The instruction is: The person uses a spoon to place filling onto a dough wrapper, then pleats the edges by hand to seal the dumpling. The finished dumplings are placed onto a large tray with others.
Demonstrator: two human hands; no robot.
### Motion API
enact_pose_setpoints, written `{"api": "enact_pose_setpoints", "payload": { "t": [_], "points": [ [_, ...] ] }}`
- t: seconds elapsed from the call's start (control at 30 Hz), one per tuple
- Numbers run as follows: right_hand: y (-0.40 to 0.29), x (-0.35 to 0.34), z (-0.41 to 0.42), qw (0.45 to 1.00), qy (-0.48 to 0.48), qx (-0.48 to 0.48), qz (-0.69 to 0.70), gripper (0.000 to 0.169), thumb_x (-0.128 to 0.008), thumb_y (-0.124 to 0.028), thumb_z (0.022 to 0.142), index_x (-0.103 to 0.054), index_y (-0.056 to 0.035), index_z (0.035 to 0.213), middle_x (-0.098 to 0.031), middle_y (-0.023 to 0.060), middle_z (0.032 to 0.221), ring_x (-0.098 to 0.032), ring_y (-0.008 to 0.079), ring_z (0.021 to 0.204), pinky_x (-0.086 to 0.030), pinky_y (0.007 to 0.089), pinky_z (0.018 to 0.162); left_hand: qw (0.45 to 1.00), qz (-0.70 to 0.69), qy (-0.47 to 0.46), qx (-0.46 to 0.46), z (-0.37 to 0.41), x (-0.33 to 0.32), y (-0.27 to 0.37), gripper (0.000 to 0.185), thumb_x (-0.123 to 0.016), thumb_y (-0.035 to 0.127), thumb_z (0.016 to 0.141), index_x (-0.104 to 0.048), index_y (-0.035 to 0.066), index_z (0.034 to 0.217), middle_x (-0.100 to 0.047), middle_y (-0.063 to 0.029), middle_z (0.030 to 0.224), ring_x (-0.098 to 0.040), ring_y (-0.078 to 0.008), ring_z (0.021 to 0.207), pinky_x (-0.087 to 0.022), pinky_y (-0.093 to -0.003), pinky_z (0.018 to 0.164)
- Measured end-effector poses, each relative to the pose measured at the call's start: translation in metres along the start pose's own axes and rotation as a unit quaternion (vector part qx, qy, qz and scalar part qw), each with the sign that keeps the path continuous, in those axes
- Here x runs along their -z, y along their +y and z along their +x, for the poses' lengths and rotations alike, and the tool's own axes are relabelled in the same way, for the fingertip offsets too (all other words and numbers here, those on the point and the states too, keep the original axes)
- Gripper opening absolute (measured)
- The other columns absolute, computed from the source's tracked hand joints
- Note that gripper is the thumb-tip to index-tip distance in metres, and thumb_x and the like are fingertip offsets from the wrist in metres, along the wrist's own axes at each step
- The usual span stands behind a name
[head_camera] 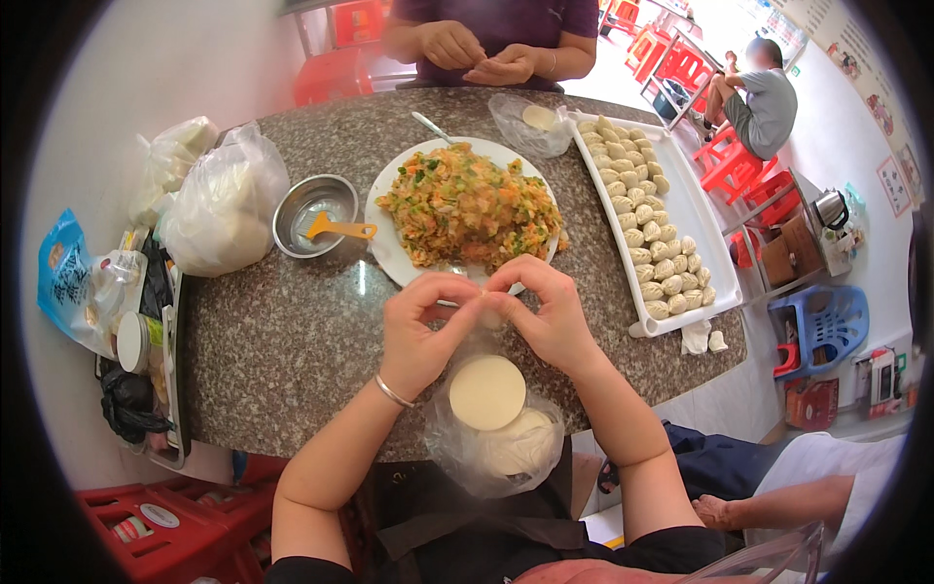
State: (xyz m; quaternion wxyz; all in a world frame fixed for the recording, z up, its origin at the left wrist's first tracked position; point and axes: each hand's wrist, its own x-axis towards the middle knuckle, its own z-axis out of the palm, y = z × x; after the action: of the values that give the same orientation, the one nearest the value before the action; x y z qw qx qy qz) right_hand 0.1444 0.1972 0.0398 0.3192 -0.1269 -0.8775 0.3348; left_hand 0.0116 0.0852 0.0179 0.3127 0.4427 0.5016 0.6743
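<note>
My left hand [423,328] and my right hand [549,310] meet over the near edge of a white plate, fingertips pinched together on a small pale dumpling [490,318]. My fingers hide most of it. The plate [381,257] bears a large heap of chopped orange and green filling [467,208], with a metal spoon handle [432,126] sticking out at its far side. Below my wrists, round dough wrappers [487,393] lie stacked on a clear plastic bag [445,438] at the table's near edge.
A white tray [697,219] on the right holds rows of pleated dumplings [642,212]. Left of the plate stands a steel bowl [281,237] with a yellow-handled brush [339,228]; beyond it, a filled plastic bag [226,204]. Opposite me a person's hands [478,55] work near another wrapper [538,117].
</note>
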Motion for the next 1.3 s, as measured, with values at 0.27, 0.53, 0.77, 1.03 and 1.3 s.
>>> {"api": "enact_pose_setpoints", "payload": {
  "t": [0.27, 0.53, 0.77, 1.03, 1.3],
  "points": [
    [-0.001, 0.007, 0.000, 0.998, -0.026, -0.035, 0.053, 0.005, -0.063, -0.003, 0.080, -0.060, 0.0008, 0.082, -0.060, 0.0079, 0.084, -0.056, 0.0171, 0.079, -0.044, 0.0279, 0.072, 0.998, -0.049, -0.008, 0.037, 0.000, 0.003, -0.006, 0.010, -0.063, -0.005, 0.081, -0.065, -0.003, 0.091, -0.062, -0.0072, 0.092, -0.059, -0.0108, 0.084, -0.049, -0.0219, 0.073],
    [0.002, -0.006, -0.004, 1.000, 0.020, -0.012, -0.001, 0.005, -0.062, -0.003, 0.080, -0.059, 0.0010, 0.082, -0.060, 0.0084, 0.084, -0.057, 0.0183, 0.078, -0.045, 0.0283, 0.072, 0.998, -0.049, 0.022, 0.038, -0.001, -0.001, -0.001, 0.011, -0.063, -0.006, 0.081, -0.063, -0.002, 0.092, -0.060, -0.0058, 0.094, -0.058, -0.0114, 0.086, -0.048, -0.0239, 0.075],
    [0.000, -0.009, -0.005, 0.998, 0.064, -0.017, -0.008, 0.005, -0.061, -0.005, 0.083, -0.059, 0.0002, 0.083, -0.059, 0.0076, 0.083, -0.056, 0.0175, 0.078, -0.044, 0.0270, 0.072, 0.945, -0.266, -0.004, 0.191, 0.000, -0.001, -0.004, 0.011, -0.061, 0.005, 0.087, -0.058, 0.003, 0.097, -0.060, -0.0033, 0.098, -0.060, -0.0125, 0.089, -0.052, -0.0298, 0.080],
    [-0.002, -0.013, -0.005, 0.997, 0.045, -0.042, 0.043, 0.010, -0.061, -0.009, 0.085, -0.056, -0.0008, 0.086, -0.056, 0.0062, 0.082, -0.054, 0.0151, 0.078, -0.043, 0.0269, 0.073, 0.933, -0.286, -0.030, 0.216, -0.001, 0.003, -0.008, 0.009, -0.058, 0.008, 0.089, -0.058, 0.005, 0.097, -0.064, -0.0054, 0.100, -0.062, -0.0149, 0.092, -0.054, -0.0342, 0.080],
    [0.002, -0.019, -0.009, 0.997, 0.071, -0.030, -0.001, 0.010, -0.061, -0.009, 0.085, -0.057, -0.0005, 0.084, -0.058, 0.0068, 0.083, -0.055, 0.0163, 0.077, -0.044, 0.0271, 0.070, 0.948, -0.271, 0.002, 0.166, -0.003, -0.002, -0.006, 0.013, -0.059, 0.004, 0.087, -0.057, 0.003, 0.099, -0.062, -0.0042, 0.099, -0.060, -0.0124, 0.092, -0.051, -0.0286, 0.079]
  ]
}}
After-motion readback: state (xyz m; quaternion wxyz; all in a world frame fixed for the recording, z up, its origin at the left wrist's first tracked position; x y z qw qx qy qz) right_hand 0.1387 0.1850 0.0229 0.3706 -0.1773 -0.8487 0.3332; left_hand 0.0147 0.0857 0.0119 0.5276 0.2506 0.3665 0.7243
